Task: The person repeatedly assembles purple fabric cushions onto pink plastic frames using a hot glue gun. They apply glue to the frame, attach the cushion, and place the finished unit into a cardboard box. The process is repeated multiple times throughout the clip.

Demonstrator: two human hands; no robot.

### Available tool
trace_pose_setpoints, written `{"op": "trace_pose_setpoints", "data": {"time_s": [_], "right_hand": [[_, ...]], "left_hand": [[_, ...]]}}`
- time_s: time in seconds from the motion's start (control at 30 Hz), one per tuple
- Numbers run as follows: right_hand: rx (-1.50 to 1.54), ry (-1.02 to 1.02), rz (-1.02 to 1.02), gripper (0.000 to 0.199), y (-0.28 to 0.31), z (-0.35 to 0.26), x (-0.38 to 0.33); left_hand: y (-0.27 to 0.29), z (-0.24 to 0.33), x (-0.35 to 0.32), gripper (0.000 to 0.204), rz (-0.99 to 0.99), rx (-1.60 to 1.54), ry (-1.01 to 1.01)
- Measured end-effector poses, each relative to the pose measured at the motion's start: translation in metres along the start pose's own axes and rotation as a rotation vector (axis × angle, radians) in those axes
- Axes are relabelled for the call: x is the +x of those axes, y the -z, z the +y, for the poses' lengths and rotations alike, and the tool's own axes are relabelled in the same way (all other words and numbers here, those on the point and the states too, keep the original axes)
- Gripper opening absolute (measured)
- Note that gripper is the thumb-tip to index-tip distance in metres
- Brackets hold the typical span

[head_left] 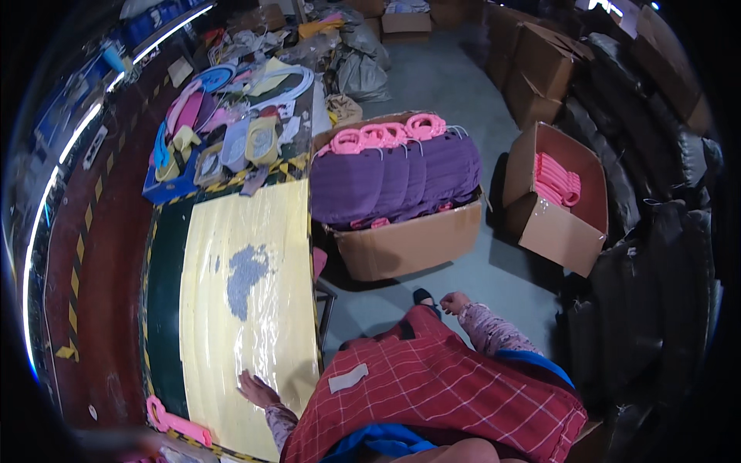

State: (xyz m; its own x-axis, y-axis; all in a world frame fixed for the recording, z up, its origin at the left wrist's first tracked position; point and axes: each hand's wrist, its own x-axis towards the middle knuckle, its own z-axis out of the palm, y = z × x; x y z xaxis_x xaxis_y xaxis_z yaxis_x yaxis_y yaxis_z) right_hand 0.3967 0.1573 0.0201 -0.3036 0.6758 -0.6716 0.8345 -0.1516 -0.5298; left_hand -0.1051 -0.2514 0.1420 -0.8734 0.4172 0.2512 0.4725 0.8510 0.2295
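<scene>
1. Nearest me, my left hand (257, 390) rests flat on the clear film over the yellow table top (247, 309), fingers spread, holding nothing.
2. A pink plastic handle piece (176, 421) lies at its nine o'clock, apart from it.
3. My right hand (454, 302) hangs past the red checked apron (440, 386), fingers loosely curled, empty.
4. At its twelve o'clock, a cardboard box of purple bags (397, 185); I judge I'm between pieces, and the next move calls for a reach there.

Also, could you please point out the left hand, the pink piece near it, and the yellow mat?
left hand (255, 388), head view, back of hand.
pink piece (176, 421), head view, its middle.
yellow mat (278, 231), head view, bare upper part.
</scene>
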Motion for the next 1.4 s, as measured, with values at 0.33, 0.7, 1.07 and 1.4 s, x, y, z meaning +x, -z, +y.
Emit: {"op": "trace_pose_setpoints", "data": {"time_s": [0.33,0.7,1.07,1.4], "right_hand": [[0.58,-0.178,0.196,0.026,0.148,0.143,0.155],[1.179,-0.575,0.542,0.057,0.242,0.24,0.387],[1.835,-0.252,0.874,0.059,0.324,0.216,0.459],[1.318,0.023,1.147,0.048,0.386,0.113,0.291]], "left_hand": [[-0.184,0.36,-0.008,0.039,-0.792,-0.417,-0.659],[-0.147,0.575,-0.044,0.037,-1.436,-0.178,-0.397],[-0.272,0.521,-0.006,0.045,-1.229,-0.285,-0.291],[-0.39,0.413,0.165,0.048,-0.614,-0.729,0.495]]}}
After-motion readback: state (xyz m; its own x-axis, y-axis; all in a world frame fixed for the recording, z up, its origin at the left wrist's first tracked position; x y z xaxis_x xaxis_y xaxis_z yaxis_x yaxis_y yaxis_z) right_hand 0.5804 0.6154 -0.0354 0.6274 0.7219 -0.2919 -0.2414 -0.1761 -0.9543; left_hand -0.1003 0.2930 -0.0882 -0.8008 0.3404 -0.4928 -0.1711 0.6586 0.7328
